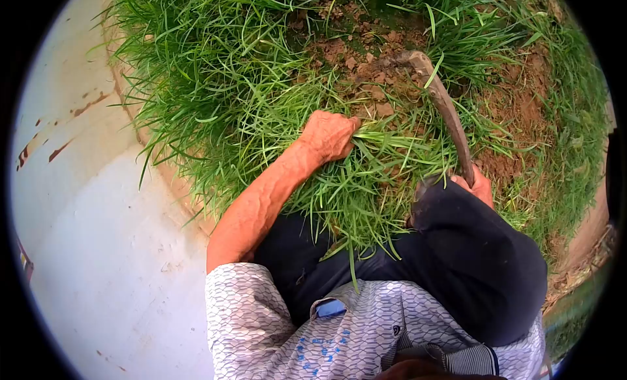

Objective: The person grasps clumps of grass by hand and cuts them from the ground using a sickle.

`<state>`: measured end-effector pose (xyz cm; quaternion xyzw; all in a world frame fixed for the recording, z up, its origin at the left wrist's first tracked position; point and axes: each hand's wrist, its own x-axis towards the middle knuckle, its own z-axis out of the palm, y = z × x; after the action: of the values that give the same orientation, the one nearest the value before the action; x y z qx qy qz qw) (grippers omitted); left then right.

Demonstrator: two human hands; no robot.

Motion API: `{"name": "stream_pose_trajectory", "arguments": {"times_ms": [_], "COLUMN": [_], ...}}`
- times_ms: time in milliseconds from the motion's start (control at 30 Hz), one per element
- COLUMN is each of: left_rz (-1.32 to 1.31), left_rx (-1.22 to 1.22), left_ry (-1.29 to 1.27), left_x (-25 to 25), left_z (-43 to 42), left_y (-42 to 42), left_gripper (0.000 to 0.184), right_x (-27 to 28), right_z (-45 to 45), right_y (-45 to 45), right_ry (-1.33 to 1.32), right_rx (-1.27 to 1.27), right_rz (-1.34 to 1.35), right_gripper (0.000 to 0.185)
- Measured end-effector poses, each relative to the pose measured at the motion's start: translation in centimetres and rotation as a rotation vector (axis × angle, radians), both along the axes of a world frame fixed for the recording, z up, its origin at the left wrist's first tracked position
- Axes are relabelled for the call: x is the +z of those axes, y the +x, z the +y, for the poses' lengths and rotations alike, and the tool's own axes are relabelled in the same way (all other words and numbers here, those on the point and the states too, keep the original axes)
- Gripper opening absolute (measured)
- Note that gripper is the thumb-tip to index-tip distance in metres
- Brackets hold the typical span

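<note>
My left hand (330,136) is closed round a bunch of green grass (385,142) near the middle of the view, its blades spreading out to the right. Beside my raised knee, my right hand (481,187) grips the lower end of a curved wooden handle (449,112). The handle rises from that hand and bends left at its top, over loose brown soil (372,66). Whatever is fixed at the far end cannot be made out against the soil. Part of my right hand is hidden behind the knee.
Dense tall grass (202,60) grows at the upper left, with more at the upper right. A pale smooth surface (117,249) with brown stains lies on the left, beyond a low edge. My dark trousers (483,256) and patterned shirt (261,315) fill the bottom.
</note>
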<state>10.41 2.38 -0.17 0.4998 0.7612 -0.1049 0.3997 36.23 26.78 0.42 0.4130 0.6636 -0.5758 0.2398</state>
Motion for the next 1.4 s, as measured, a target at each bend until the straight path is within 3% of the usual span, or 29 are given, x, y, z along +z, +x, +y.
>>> {"name": "stream_pose_trajectory", "arguments": {"times_ms": [100, 233, 300, 367, 433, 533, 567, 600, 733, 767, 900, 967, 1000, 1100, 1300, 1400], "left_rz": [-0.029, -0.133, -0.184, -0.426, -0.745, -0.661, -0.487, -0.300, -0.163, -0.174, -0.083, -0.050, -0.002, -0.151, -0.314, -0.310], "left_rx": [-0.069, 0.039, 0.111, 0.310, 0.776, 0.909, 1.126, 1.329, 1.548, 1.519, 0.904, 0.790, 0.648, 0.374, 0.399, 0.372], "left_ry": [0.143, 0.134, 0.013, -0.248, -0.351, -0.215, -0.049, 0.122, 0.259, 0.230, 0.420, 0.396, 0.395, 0.473, 0.397, 0.455], "left_x": [-1.4, 6.1, 10.1, 13.9, 17.2, 19.5, 19.4, 19.1, 15.7, 15.9, 9.8, 8.9, 7.2, 4.2, 0.9, -0.7], "left_z": [-2.8, -4.8, -6.8, -8.4, -10.4, -13.4, -14.0, -14.2, -14.2, -12.8, -13.7, -11.6, -11.3, -9.2, -9.9, -10.2], "left_y": [3.2, 1.2, 0.1, -0.8, -1.1, -2.2, -2.5, -2.8, -2.5, -2.2, -0.7, 0.8, 1.5, 3.8, 6.3, 6.2], "left_gripper": [0.009, 0.011, 0.013, 0.016, 0.018, 0.028, 0.028, 0.028, 0.029, 0.026, 0.035, 0.023, 0.018, 0.015, 0.016, 0.018], "right_x": [0.2, -1.1, -1.4, -0.4, 1.1, 2.5, 2.7, 2.9, 4.3, 4.3, 5.2, 4.7, 3.6, 3.9, 5.7, 7.0], "right_z": [0.8, 0.6, 0.7, 0.2, -0.2, -0.8, -1.0, -1.1, -0.4, 0.2, 1.4, 2.0, 1.7, 1.2, 2.8, 2.7], "right_y": [-0.6, -0.6, -1.5, -3.3, -5.3, -7.3, -7.9, -8.3, -8.2, -7.5, -6.0, -4.4, -3.1, -4.1, -5.1, -8.4], "right_ry": [0.014, 0.028, 0.096, 0.098, 0.110, -0.006, -0.039, -0.071, -0.080, -0.069, 0.052, 0.044, -0.040, -0.097, -0.156, -0.029], "right_rx": [0.082, 0.052, 0.176, 0.204, 0.222, 0.308, 0.385, 0.461, 0.627, 0.636, 0.623, 0.549, 0.373, 0.322, 0.229, 0.372], "right_rz": [-0.027, 0.019, 0.027, 0.050, 0.068, 0.113, 0.097, 0.080, 0.046, 0.045, -0.030, -0.085, -0.066, -0.177, -0.162, -0.077], "right_gripper": [0.029, 0.028, 0.027, 0.026, 0.025, 0.026, 0.027, 0.028, 0.031, 0.031, 0.032, 0.031, 0.028, 0.026, 0.022, 0.023]}}
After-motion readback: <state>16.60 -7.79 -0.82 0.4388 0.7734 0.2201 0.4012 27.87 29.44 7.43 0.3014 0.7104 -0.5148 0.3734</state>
